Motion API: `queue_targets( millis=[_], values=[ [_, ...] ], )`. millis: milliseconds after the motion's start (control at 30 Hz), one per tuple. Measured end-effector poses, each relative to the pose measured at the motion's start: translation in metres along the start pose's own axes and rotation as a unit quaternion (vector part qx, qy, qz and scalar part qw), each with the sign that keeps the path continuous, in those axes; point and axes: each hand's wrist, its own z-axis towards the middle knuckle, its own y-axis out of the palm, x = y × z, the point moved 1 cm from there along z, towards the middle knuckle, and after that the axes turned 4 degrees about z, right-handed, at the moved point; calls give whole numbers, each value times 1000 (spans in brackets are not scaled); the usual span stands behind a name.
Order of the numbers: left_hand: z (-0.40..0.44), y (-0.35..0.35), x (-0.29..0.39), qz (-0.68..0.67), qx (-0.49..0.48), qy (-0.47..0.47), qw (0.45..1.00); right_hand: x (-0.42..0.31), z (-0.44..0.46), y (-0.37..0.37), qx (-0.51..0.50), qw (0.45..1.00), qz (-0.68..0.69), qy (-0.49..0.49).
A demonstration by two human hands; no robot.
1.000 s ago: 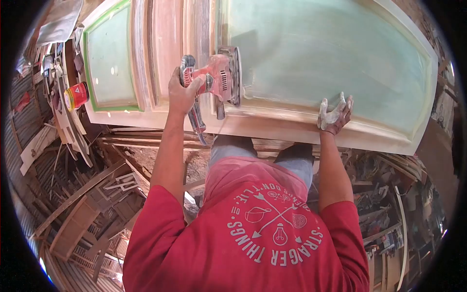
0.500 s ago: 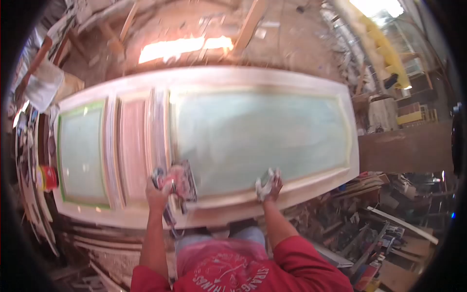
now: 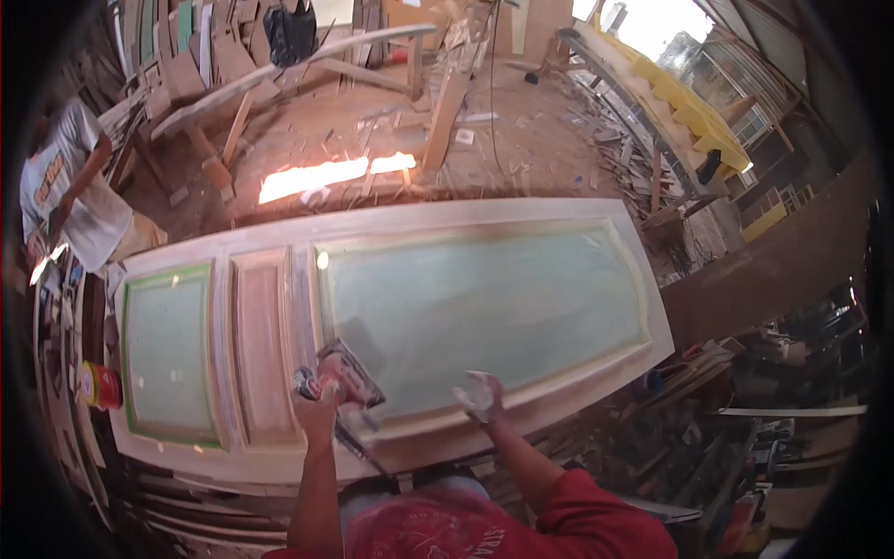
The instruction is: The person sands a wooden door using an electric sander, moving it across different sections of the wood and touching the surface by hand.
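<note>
My left hand (image 3: pixel 319 408) is wrapped round the grip of a dusty red power sander (image 3: pixel 346 377), which is tilted over the near frame edge of a large panelled door (image 3: pixel 447 218). The door lies flat, with two pale green panels and a narrow pinkish one between them. Green tape borders the smaller green panel (image 3: pixel 169 354). My right hand (image 3: pixel 481 399), whitened with dust, has its fingers apart over the near edge of the large green panel (image 3: pixel 484 307). Nothing shows in it.
Another person (image 3: pixel 74 191) stands at the far left. A red and yellow can (image 3: pixel 101 385) sits left of the door. Beyond it are a wooden trestle (image 3: pixel 279 73) and a littered floor. Yellow material (image 3: pixel 684 98) lies at the upper right, and scrap wood is piled below right.
The view has tilted up, bringing the workshop floor and the other person into sight. The sander now sits at a slant, still in my left hand. My right hand has come nearer to it.
</note>
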Motion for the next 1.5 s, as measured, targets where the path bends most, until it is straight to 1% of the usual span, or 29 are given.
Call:
queue_targets(
  millis=[33, 67, 100, 133, 167, 200, 233, 300, 400, 433, 500, 533, 567, 600, 633, 700, 733, 767, 800, 833, 900, 1067, 1133, 1200, 1300, 1400, 1433, 1467, 1500],
  values=[
    [-8, 1, 12, -39, -31, -53, 997, -36, -6, -2, -40, 992, 101, -68],
    [-18, -1, 25, -77, -52, -115, 989, -101, -12, -22, -133, 978, 150, -47],
    [-29, 11, 15, -14, -51, -48, 997, -160, -18, -40, -242, 949, 199, -20],
    [-41, 22, 5, 49, -40, 18, 998, -185, -31, -41, -282, 936, 205, -45],
    [-61, 19, 27, -99, -60, -14, 993, -201, -37, -30, -323, 919, 213, -76],
    [-81, 15, 49, -244, -70, -52, 966, -175, -41, -3, -421, 890, 142, -102],
    [-99, -1, 86, -236, -83, -159, 955, -212, -36, -19, -451, 887, 84, -51],
    [-112, 3, 85, -223, -45, -174, 958, -223, -37, -19, -383, 890, 240, -66],
    [-125, 14, 54, -294, -22, -212, 932, -214, -47, -16, -430, 889, 127, -97],
    [-129, 20, 46, -295, -17, -212, 931, -207, -46, -11, -431, 885, 108, -141],
    [-137, 23, 30, -298, -7, -206, 932, -193, -40, -11, -428, 889, 112, -116],
    [-142, 24, 25, -313, -47, -189, 930, -189, -35, -12, -423, 893, 116, -103],
    [-142, 13, 23, -328, -83, -171, 925, -211, -25, -13, -427, 885, 178, -59],
    [-138, 3, 21, -341, -117, -149, 921, -218, -17, -9, -439, 885, 156, -29],
    [-134, -4, 18, -318, -72, -107, 939, -220, -12, -11, -447, 885, 131, 4],
    [-124, -10, 8, -273, 37, -16, 961, -216, -6, -10, -448, 893, 43, -2],
    [-121, -9, 1, -252, 101, 35, 962, -213, -4, -9, -449, 894, -1, -5],
    [-118, 2, -5, -320, 127, 34, 938, -239, 0, -6, -462, 886, -4, 40],
    [-115, 2, -7, -310, 103, 36, 945, -254, 1, 0, -472, 878, -6, 85],
    [-115, 0, -9, -298, 76, 40, 951, -251, 0, 9, -474, 878, 40, 57],
    [-116, -1, -11, -289, 40, 32, 956, -250, -1, 14, -474, 877, 38, 68],
    [-107, -17, -12, -290, 35, 17, 956, -286, 6, 22, -502, 864, -11, 49],
    [-101, -23, -12, -269, 30, 8, 963, -288, 10, 39, -502, 865, 10, 27],
    [-88, -27, -16, -236, 45, 8, 971, -297, 12, 51, -499, 865, 0, 51],
    [-75, -39, -19, -109, 88, 86, 986, -306, 11, 59, -487, 866, -44, 104],
    [-107, -27, -40, -167, 83, 203, 961, -284, 8, 42, -455, 885, 16, 93],
    [-120, -25, -51, -200, -46, 177, 962, -283, 9, 30, -418, 890, 22, 181],
    [-130, -28, -60, -229, -174, 151, 946, -281, 6, 19, -393, 907, 15, 152],
    [-129, -31, -64, -179, -350, 108, 913, -275, 2, 10, -365, 923, 10, 121]
  ],
)
